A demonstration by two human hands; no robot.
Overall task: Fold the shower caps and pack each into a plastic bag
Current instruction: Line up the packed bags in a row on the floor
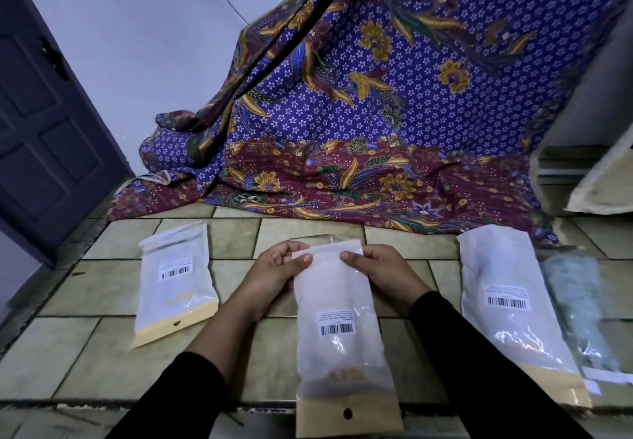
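Observation:
A frosted plastic bag point(339, 342) with a barcode label and a tan header strip lies lengthwise in front of me, its far end lifted. My left hand point(274, 274) pinches the left side of its top edge. My right hand point(380, 269) pinches the right side of the same edge. Something whitish and soft shows faintly through the bag. A second bag point(176, 288) of the same kind lies on the left of the tiled surface. A third bag point(510, 305) lies on the right, with a pale green shower cap point(575, 298) in clear wrap beside it.
The tiled surface point(85, 363) ends in a front edge near my forearms. A purple and maroon batik cloth point(376, 113) hangs down behind and spreads onto the tiles. A dark door point(44, 123) stands at the left. A pale board point(603, 181) leans at the right.

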